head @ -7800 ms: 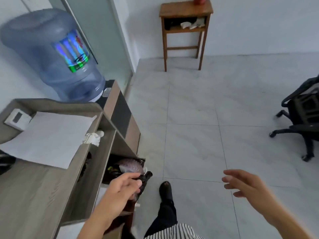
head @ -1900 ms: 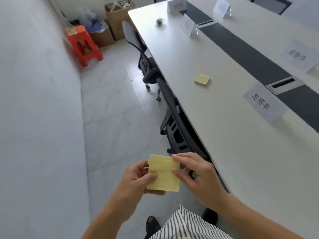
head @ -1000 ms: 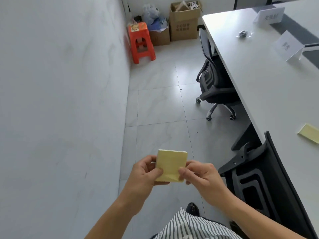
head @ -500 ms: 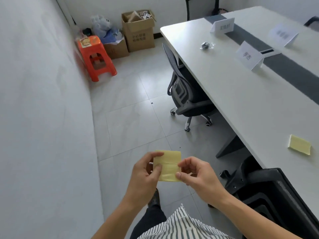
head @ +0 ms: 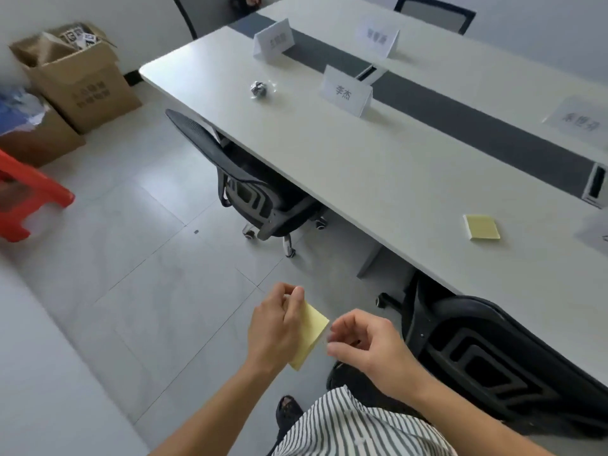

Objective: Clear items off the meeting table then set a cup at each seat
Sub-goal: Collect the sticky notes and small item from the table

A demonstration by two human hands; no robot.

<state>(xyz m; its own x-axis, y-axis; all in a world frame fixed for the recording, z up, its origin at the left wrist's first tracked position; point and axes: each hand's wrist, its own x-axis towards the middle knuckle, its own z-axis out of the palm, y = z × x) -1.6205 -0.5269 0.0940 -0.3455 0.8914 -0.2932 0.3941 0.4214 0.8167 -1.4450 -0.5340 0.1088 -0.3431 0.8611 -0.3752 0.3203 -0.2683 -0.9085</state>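
Observation:
My left hand (head: 279,327) holds a yellow sticky-note pad (head: 311,334) low in front of me, over the floor. Beside the pad's right edge is my right hand (head: 365,350), fingers curled, a small gap from the pad. On the long white meeting table (head: 362,166) lie a second yellow pad (head: 482,227) near the right and a small crumpled wrapper (head: 260,88) near the far end. White name cards (head: 345,93) stand along the table's dark centre strip. No cup is in view.
Two black mesh chairs (head: 250,189) (head: 493,357) are pushed in at the table's near side. Cardboard boxes (head: 75,77) and a red plastic stool (head: 23,192) stand at the far left by the wall. I stand on open tiled floor between wall and table.
My right hand has let go of the pad, which now stays in my left hand alone. The view has swung right toward the table as I walk along it.

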